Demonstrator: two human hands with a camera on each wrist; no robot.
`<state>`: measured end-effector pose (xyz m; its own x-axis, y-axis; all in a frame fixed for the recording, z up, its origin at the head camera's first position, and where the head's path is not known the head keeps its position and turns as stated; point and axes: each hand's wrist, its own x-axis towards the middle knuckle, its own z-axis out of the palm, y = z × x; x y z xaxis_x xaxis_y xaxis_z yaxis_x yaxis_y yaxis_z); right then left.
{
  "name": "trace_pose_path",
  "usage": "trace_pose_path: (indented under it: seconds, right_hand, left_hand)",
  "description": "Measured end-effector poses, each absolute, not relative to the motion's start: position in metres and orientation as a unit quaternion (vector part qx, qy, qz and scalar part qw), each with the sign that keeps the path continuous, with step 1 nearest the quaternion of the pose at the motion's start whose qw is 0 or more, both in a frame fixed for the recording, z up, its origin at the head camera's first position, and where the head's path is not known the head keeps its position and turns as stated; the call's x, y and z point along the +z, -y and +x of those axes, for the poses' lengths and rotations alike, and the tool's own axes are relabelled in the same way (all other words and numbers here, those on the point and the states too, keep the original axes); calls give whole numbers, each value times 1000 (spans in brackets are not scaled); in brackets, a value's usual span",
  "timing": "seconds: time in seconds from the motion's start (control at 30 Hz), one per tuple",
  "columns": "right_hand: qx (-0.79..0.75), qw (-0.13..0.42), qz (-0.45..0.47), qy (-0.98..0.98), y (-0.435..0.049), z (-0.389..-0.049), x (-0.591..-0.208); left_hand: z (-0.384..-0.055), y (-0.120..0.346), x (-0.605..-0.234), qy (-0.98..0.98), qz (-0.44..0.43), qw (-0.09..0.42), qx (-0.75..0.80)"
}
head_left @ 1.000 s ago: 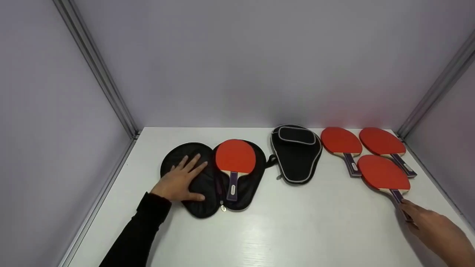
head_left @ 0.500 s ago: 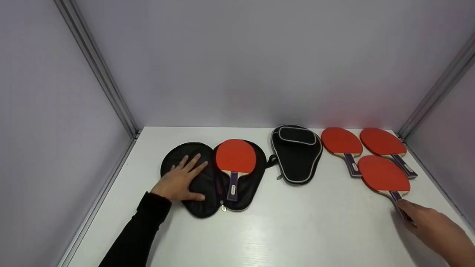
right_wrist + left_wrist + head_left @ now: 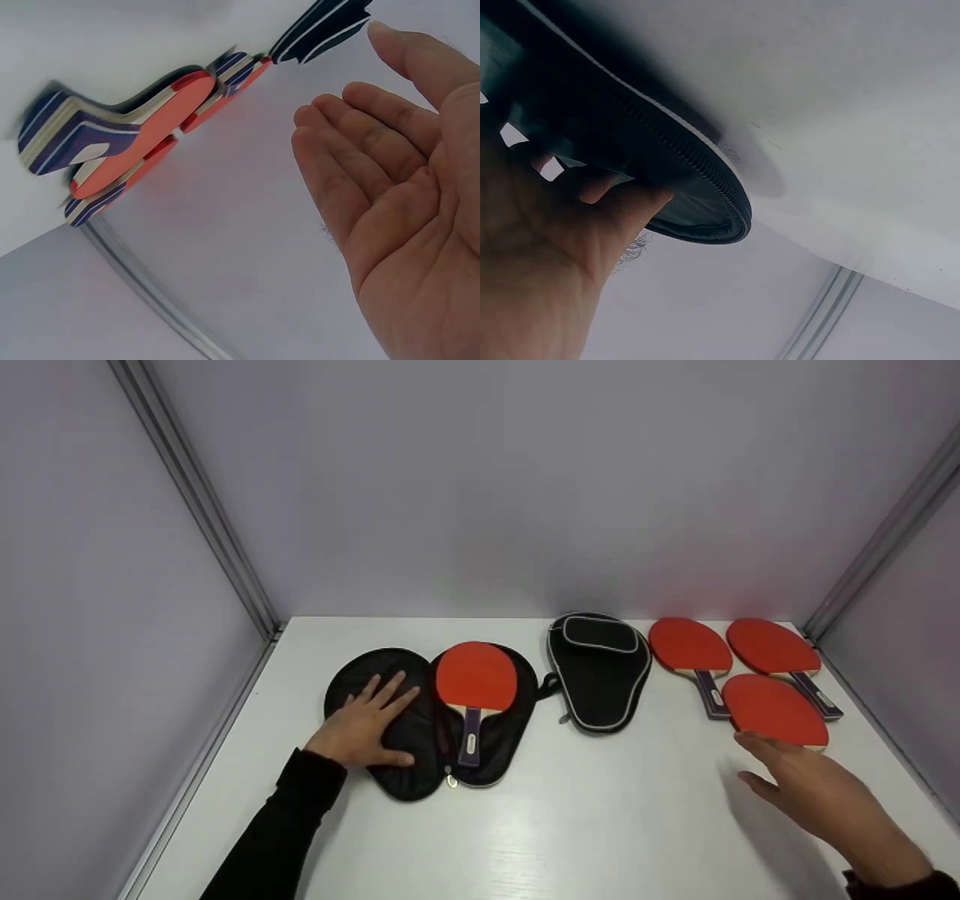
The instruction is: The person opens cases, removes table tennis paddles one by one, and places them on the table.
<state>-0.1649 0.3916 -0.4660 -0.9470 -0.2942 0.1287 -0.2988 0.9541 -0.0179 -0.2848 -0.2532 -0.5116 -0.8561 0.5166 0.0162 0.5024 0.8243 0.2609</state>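
My left hand (image 3: 366, 731) rests with spread fingers on the left half of an unzipped black paddle case (image 3: 409, 780), which lies spread out on the table. In its right half lies a red table tennis paddle (image 3: 477, 676), handle toward me. The left wrist view shows the case's zipped rim (image 3: 705, 161) beside the thumb. My right hand (image 3: 821, 791) hovers with fingers extended and nothing in them. Beyond it lies another red paddle (image 3: 776, 709), its handle hidden behind the hand in the head view; the right wrist view shows the purple striped handle (image 3: 82, 135) apart from the palm (image 3: 405, 225).
Two more red paddles, one on the left (image 3: 690, 645) and one on the right (image 3: 772, 646), lie at the back right. A closed black case (image 3: 604, 682) with grey piping sits at the back middle. Pale walls (image 3: 480, 487) enclose the white table (image 3: 570, 825).
My right hand has let go of the front paddle's handle and moved left, its fingers now straightened. That paddle stays where it was. The left hand has not moved.
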Motion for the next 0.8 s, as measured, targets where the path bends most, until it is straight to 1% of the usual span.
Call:
trace_pose_path:
  seconds: [0.2,0.6,0.8]
  right_hand:
    - [42,98,189,976,-367,-175,-463]
    - [38,104,228,967,-309,-194,-453]
    - [36,117,255,959,-283,-203,-452]
  left_hand:
    - [-286,250,-510,-958,258,41,120]
    - [-287,248,-511,-963,247,47,102]
    - [-287,249,-512,-963,246,47,99]
